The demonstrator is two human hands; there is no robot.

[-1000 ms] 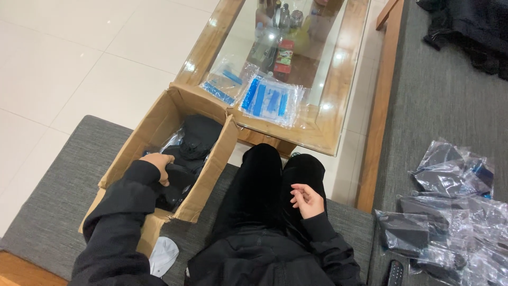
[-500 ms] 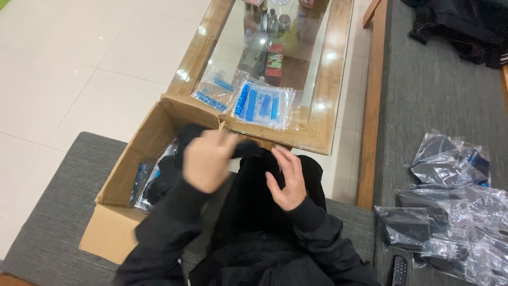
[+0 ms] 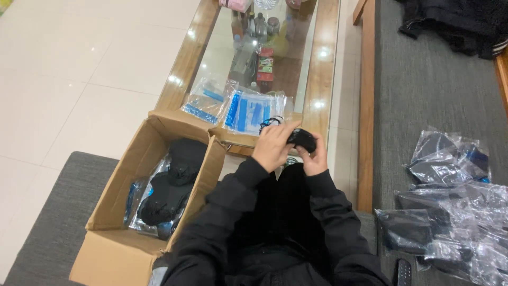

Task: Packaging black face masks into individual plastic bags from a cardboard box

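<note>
**Both hands up on a small black item, centre frame**

Now your left hand (image 3: 272, 145) and right hand (image 3: 312, 158) meet just above your lap, in the middle of the frame. Between them sits a small black object (image 3: 302, 139), rounded, with a thin dark cord or strap trailing off to its upper left. Left hand is curled over it from the near side, fingers closed around its left end. Right hand grips from below and right, thumb up against its underside. Exactly what the object is cannot be told at this size.

Lower left of frame: an open cardboard box (image 3: 119, 254) resting on the grey cushion (image 3: 47, 212), flaps out. Inside it, more black items (image 3: 174, 180), some in clear wrap.

Upper centre: a glass-topped coffee table (image 3: 325, 63) with a wooden frame. On its near end lie clear bags with blue strips (image 3: 246, 111), just beyond your hands. Bottles and small containers (image 3: 259, 32) stand farther up the glass.

Right edge: a heap of clear plastic bags holding dark items (image 3: 450, 212) on a grey sofa seat (image 3: 434, 95), well apart from your hands. Top right corner, dark clothing (image 3: 455, 26).
</note>
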